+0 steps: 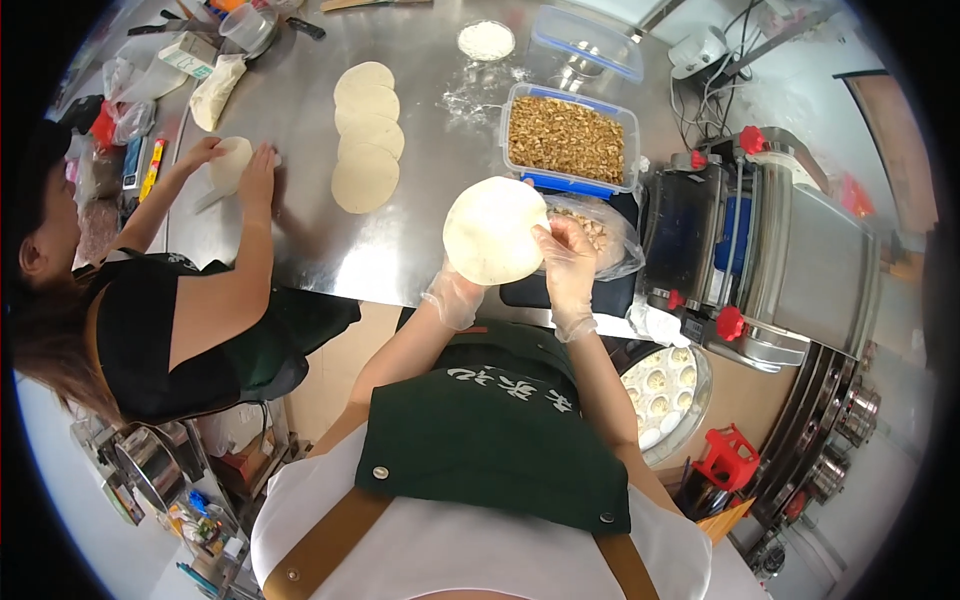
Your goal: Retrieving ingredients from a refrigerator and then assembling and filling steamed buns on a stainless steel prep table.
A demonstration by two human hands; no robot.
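A pale round dough wrapper (490, 228) is held up before me. My left hand (455, 296), in a clear glove, supports it from beneath, fingers mostly hidden behind it. My right hand (565, 262), also gloved, pinches the wrapper's right edge with thumb and fingers. Behind it a bag of pinkish food (610, 240) rests on a dark item (530, 295), beside a blue-rimmed tub of chopped brown filling (565, 135). Left of these, several wrappers (365, 182) overlap in a column on the steel counter (280, 120). A plate of white flour (486, 42) stands at the back.
A co-worker (150, 320) at the left handles a wrapper (230, 165). A steel machine with red knobs (765, 250) stands at the right, above a tray of round white items (665, 395) and a red stool (728, 460). A clear lid (580, 45) lies behind the tub.
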